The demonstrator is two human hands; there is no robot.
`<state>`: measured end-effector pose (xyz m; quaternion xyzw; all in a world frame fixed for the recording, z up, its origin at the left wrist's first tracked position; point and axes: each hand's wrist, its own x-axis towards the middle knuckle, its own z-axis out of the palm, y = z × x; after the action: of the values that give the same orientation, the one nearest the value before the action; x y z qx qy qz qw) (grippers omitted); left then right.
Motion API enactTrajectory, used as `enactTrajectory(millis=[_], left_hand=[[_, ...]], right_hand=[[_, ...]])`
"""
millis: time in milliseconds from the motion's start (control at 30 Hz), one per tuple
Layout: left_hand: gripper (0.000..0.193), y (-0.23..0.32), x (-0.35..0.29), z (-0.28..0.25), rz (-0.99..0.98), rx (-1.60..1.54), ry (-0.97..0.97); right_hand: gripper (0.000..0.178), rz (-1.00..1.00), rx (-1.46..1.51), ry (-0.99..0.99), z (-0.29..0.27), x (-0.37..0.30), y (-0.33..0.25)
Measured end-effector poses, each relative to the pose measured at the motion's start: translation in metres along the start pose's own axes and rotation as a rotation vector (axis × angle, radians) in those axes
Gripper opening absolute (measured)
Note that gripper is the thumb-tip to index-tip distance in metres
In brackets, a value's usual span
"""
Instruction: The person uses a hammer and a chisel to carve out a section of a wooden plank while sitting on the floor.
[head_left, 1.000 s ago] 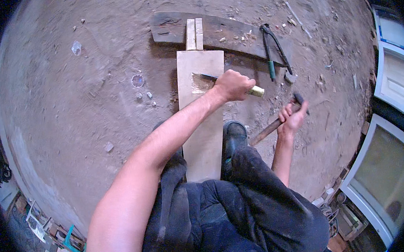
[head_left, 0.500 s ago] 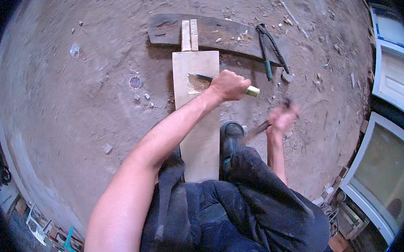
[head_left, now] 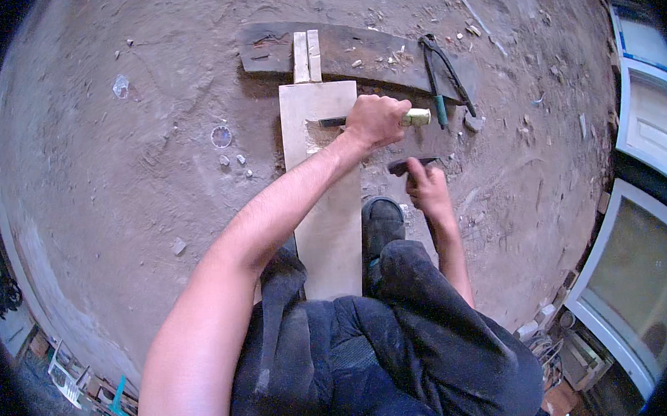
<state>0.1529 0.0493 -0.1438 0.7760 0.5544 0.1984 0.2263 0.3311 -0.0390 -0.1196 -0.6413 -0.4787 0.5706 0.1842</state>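
1 chisel (head_left: 333,121) is clenched in the left hand (head_left: 378,120), its blade lying at the rough recess (head_left: 315,138) in the board (head_left: 326,208), and 1 hammer (head_left: 399,167) is gripped close to its head by the right hand (head_left: 429,190), apart from the board and near the dark right shoe (head_left: 383,226).

Left upper arm (head_left: 193,357): bare, rising from the lower left
Left elbow (head_left: 245,264): bent at a wide angle
Left forearm (head_left: 297,191): slanting forward and to the right, across the front of the body
Left wrist (head_left: 354,142): nearly in line with the forearm
Left grip (head_left: 378,120): clenched in a fist, knuckles uppermost
Right forearm (head_left: 451,258): bare, pointing forward, its lower part hidden behind the right thigh (head_left: 449,308)
Right grip (head_left: 430,192): fingers curled, thumb (head_left: 417,171) stretched forward
Spacing: right grip nearer the body, apart from the left
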Motion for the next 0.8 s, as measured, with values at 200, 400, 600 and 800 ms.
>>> enactTrajectory(millis=[200, 400, 600, 800], left_hand=[[0.013, -0.004, -0.007, 0.007, 0.051, 0.008, -0.015], [0.011, -0.003, -0.004, 0.011, 0.088, 0.006, -0.025], [0.012, -0.004, -0.002, 0.005, 0.09, 0.008, -0.048], [0.018, -0.005, -0.003, 0.008, 0.084, -0.022, -0.078]], right_hand=[[0.055, 0.248, 0.277, 0.187, -0.016, -0.01, -0.033], [0.051, 0.191, 0.488, 0.371, -0.061, -0.016, -0.035], [0.049, 0.161, 0.581, 0.394, -0.068, -0.027, -0.031], [0.026, 0.199, 0.423, 0.263, -0.077, -0.016, -0.016]])
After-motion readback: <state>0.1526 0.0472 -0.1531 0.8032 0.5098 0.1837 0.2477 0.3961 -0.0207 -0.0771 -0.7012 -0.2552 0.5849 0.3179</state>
